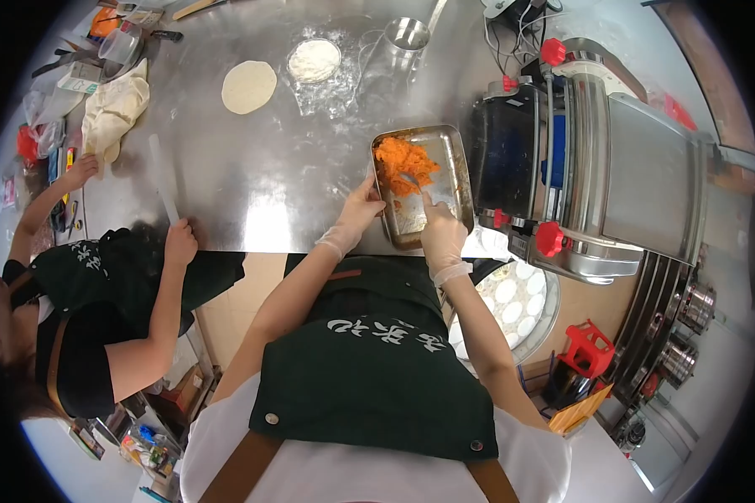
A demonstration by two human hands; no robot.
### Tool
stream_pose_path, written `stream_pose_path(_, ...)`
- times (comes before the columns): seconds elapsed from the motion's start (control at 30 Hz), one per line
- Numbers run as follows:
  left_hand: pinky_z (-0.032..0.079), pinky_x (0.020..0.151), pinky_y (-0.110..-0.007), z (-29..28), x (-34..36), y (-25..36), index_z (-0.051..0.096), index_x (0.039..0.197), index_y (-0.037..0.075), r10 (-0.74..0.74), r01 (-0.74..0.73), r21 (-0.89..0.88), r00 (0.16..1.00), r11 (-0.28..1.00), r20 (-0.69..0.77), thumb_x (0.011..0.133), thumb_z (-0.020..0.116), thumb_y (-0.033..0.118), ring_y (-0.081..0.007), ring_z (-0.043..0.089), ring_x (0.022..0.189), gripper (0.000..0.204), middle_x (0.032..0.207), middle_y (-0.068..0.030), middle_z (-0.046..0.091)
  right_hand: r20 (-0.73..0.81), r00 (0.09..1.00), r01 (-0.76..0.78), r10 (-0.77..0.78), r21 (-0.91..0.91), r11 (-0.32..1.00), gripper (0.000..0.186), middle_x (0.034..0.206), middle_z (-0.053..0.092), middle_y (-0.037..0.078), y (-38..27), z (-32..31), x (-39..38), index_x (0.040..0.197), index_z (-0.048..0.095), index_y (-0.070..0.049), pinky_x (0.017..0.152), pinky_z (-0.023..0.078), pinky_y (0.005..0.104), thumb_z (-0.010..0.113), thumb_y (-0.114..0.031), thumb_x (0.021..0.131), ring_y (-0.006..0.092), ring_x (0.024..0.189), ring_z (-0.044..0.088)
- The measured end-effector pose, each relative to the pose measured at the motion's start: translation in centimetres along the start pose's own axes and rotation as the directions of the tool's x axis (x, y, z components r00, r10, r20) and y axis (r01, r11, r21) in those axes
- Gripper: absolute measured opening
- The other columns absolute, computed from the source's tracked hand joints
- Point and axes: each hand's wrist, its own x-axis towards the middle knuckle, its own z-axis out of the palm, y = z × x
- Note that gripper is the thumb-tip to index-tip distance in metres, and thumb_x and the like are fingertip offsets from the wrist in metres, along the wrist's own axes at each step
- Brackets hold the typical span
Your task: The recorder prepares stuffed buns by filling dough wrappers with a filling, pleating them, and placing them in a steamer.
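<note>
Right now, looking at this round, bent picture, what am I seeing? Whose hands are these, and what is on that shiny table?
The camera sits on a person's head and looks down, and its wide lens bends the edges. The gloved left hand steadies a metal tray holding shredded orange filling. The gloved right hand holds a utensil in the tray; its kind is unclear. On the steel table lie a flat dough round, a flour pile and a dough lump. A dough-rolling machine stands at right. A co-worker's hand rests at the table's edge.
</note>
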Motion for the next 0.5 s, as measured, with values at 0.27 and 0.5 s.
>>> stream_pose_path(0.27, 0.051, 0.073, -0.027, -0.1, 0.3, -0.3, 0.033, 0.151, 0.010, -0.010, 0.010, -0.005, 1.000, 1.000, 0.027, 0.085, 0.061, -0.004, -0.0116, 0.056, 0.083, 0.072, 0.090, 0.0001, 0.053, -0.028, 0.997, -0.060, 0.066, 0.157, 0.986, 0.043, 0.077, 0.064, 0.014, 3.1, 1.9, 0.5, 0.117, 0.068, -0.017, 0.056, 0.051, 0.0448, 0.055, -0.001, 0.080, 0.0328, 0.063, 0.065)
stream_pose_path(0.5, 0.051, 0.073, -0.026, 0.3, 0.4, -0.2, 0.032, 0.151, 0.013, -0.022, 0.023, -0.011, 0.998, 1.000, 0.053, 0.086, 0.059, -0.005, -0.0116, 0.055, 0.081, 0.073, 0.090, -0.0001, 0.052, 0.103, 0.956, -0.292, 0.274, 0.419, 0.860, 0.028, 0.076, 0.065, 0.023, -0.3, 4.1, -2.9, 0.110, 0.067, -0.002, 0.062, 0.052, 0.0452, 0.053, -0.004, 0.087, 0.0370, 0.069, 0.066)
